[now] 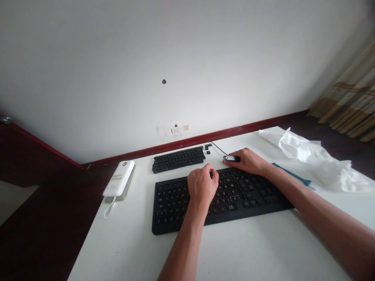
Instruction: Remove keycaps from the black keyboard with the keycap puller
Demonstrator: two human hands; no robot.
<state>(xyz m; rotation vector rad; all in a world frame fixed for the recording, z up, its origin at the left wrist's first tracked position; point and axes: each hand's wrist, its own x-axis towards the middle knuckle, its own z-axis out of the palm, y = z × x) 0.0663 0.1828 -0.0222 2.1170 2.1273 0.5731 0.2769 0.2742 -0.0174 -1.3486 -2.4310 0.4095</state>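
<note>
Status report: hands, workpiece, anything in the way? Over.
Left hand curled over black rectangular keyboard, contents hidden. Right hand holding small silver-and-black tool. Keyboard partly stripped, black plastic keycaps in rows beyond. Bare forearms hide parts of keyboard.

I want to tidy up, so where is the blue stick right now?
In the head view, the blue stick lies on the right side of the white table, between the right forearm and the crumpled white plastic.
</note>
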